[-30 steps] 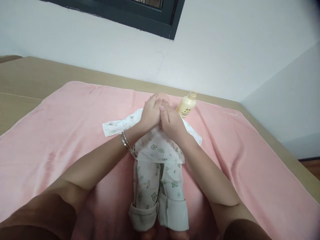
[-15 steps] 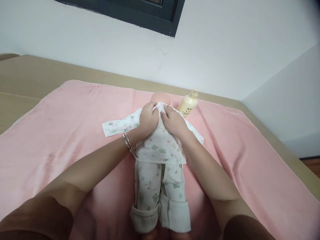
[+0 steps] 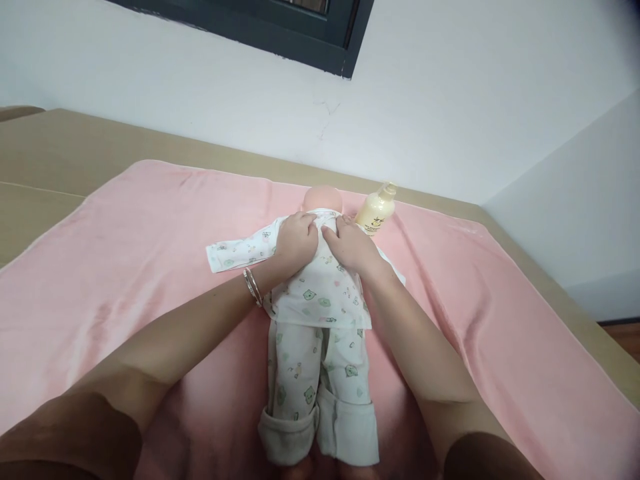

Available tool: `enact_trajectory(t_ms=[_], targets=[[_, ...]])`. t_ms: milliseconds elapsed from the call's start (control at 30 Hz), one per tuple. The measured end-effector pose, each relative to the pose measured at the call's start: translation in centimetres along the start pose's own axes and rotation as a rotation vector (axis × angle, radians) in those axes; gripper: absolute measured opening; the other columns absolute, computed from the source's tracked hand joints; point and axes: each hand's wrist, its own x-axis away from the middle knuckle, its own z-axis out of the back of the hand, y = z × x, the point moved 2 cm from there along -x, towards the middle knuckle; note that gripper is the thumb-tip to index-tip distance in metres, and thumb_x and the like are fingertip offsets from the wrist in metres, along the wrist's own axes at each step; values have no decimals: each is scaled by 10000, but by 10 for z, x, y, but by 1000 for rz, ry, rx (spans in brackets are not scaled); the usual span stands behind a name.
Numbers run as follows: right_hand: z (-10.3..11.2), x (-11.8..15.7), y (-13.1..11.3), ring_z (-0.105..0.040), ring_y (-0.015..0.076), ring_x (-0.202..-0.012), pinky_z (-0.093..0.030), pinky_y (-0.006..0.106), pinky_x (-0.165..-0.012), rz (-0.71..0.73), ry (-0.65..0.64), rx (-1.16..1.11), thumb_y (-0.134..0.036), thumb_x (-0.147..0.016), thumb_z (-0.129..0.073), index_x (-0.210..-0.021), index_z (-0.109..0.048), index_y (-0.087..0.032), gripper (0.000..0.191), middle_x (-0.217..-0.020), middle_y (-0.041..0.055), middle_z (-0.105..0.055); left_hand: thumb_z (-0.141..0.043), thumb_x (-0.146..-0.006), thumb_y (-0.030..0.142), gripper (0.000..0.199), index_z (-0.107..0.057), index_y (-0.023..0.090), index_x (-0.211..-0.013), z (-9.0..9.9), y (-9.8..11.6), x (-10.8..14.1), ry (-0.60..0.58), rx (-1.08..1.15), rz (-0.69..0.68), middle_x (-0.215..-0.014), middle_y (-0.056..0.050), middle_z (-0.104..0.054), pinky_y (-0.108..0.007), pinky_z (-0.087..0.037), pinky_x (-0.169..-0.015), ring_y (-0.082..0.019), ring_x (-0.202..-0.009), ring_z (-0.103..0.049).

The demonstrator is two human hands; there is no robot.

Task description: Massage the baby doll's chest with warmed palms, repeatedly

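A baby doll (image 3: 323,199) lies stretched out with its bald head pointing away from me; its face is not visible. It wears a white long-sleeved top (image 3: 320,293) with small green bear prints, and matching trousers (image 3: 297,367) with thick rolled cuffs. My left hand (image 3: 299,239) rests on the top below the collar, left of the middle, its fingers lying on the cloth. Mirroring it on the right, my right hand (image 3: 353,243) lies on the shoulder area with the thumb spread toward the middle. Neither hand visibly grips the fabric.
A cream pump bottle (image 3: 376,210) stands just right of the doll's head, close to my right fingers. Under everything spreads a pink blanket (image 3: 150,220) on a wooden table (image 3: 75,143). A white wall with a dark window frame (image 3: 320,40) rises behind.
My right fingers have slid outward from the collar toward the right shoulder. My left hand has moved slightly down, and more of the collar shows between the hands.
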Motion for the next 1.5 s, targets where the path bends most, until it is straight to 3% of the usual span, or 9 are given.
enact_trajectory(t_ms=[167, 300, 567, 767, 867, 1033, 1167, 1367, 1500], targets=[[-7, 16, -16, -388, 369, -1456, -308, 484, -1199, 65, 69, 152, -287, -1007, -265, -1467, -364, 100, 609, -1506, 317, -431, -395, -891, 174, 400, -731, 181, -1108, 0, -4, 1, 33, 48, 9, -1173, -85, -725, -397, -491, -1059, -238, -1134, -640], [-12, 15, -24, -351, 313, -1486, -267, 467, -1234, 229, 97, 111, -186, -968, -277, -1487, -387, 28, 572, -1561, 230, -403, -400, -890, 183, 386, -727, 174, -1095, 0, -7, 1, 34, 76, 15, -1156, -97, -725, -396, -507, -1032, -235, -1097, -647], [-4, -1, -2, -399, 350, -1449, -329, 469, -1192, -40, 44, 8, -392, -1000, -312, -1417, -464, 30, 612, -1512, 269, -453, -383, -923, 216, 415, -664, 112, -1211, 0, -5, 5, 6, -4, 12, -1304, -142, -667, -448, -425, -1130, -278, -1243, -578], [-13, 36, -32, -335, 385, -1481, -249, 527, -1226, 229, 86, 225, -178, -953, -326, -1463, -396, 72, 571, -1521, 289, -428, -382, -928, 232, 350, -667, 140, -1110, 3, -4, 2, -43, -97, 27, -1188, -141, -703, -444, -466, -1045, -285, -1128, -618], [-12, 33, -32, -330, 347, -1492, -210, 485, -1255, 325, 62, 198, -131, -936, -292, -1451, -412, 74, 567, -1516, 264, -452, -354, -950, 228, 352, -662, 143, -1098, 6, 1, 2, -86, -159, 8, -1170, -144, -702, -444, -464, -1047, -278, -1118, -622], [-4, -1, -6, -371, 332, -1468, -294, 437, -1214, 81, 32, 45, -256, -984, -250, -1423, -425, 78, 579, -1521, 271, -438, -328, -955, 196, 432, -588, 5, -1242, 6, 18, 17, -112, -368, -103, -1275, -240, -633, -486, -399, -1126, -326, -1264, -554], [-3, -7, 0, -402, 337, -1438, -298, 453, -1193, 58, 0, 38, -277, -981, -253, -1381, -468, 37, 552, -1506, 266, -460, -332, -926, 141, 422, -586, 28, -1243, 4, 28, 27, -109, -393, -245, -1325, -214, -614, -490, -351, -1175, -324, -1321, -514], [13, 13, -13, -458, 341, -1367, -384, 458, -1110, 69, -114, 49, -243, -953, -288, -1330, -491, -24, 481, -1462, 249, -501, -340, -912, 174, 387, -617, 69, -1162, 14, 10, -1, -258, -250, 18, -1236, -189, -655, -429, -445, -1071, -283, -1187, -586], [25, 23, -18, -580, 317, -1189, -461, 409, -983, 88, -179, 54, -200, -908, -339, -1181, -571, -80, 378, -1305, 222, -612, -311, -933, 183, 389, -622, 94, -1149, 18, 6, -8, -278, -253, 47, -1224, -168, -666, -406, -447, -1046, -264, -1151, -603]])
